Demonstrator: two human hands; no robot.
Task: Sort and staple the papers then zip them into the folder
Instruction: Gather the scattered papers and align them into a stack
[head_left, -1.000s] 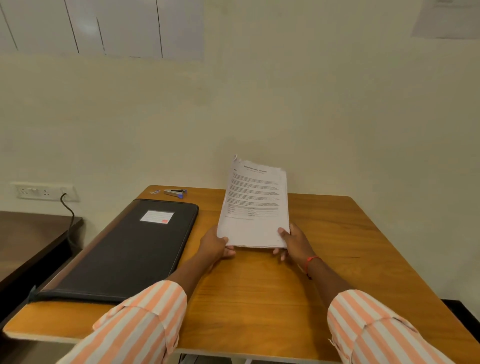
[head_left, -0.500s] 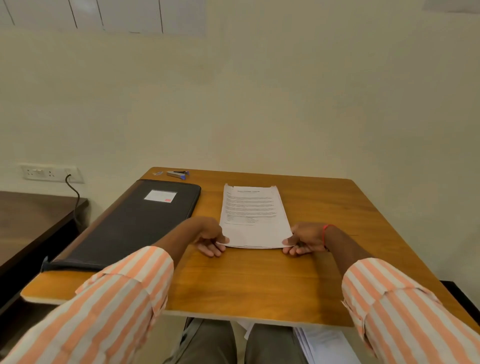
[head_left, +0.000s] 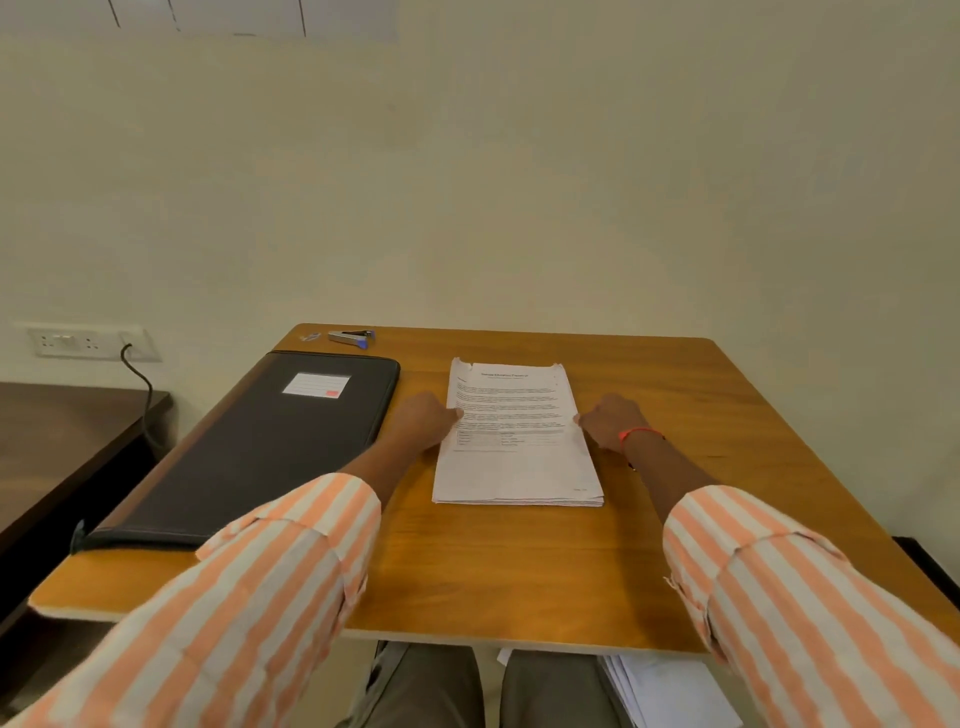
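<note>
A stack of printed papers (head_left: 517, 457) lies flat in the middle of the wooden table (head_left: 519, 571). My left hand (head_left: 426, 422) is at the stack's left edge, fingers curled, thumb tip on the top sheet. At the right edge, my right hand (head_left: 607, 422), with a red thread on the wrist, pinches the stack the same way. A black zip folder (head_left: 249, 457) lies shut to the left of the papers. A small silver and blue stapler (head_left: 353, 338) sits at the table's far edge behind the folder.
A small metal clip (head_left: 310, 338) lies beside the stapler. More loose papers (head_left: 670, 691) show below the table's near edge, by my knees. A wall socket with a black cable (head_left: 88, 343) and a dark side table (head_left: 52, 447) are at the left.
The stack went from held upright to lying flat on the table. Both hands then slid from its near corners up along its side edges.
</note>
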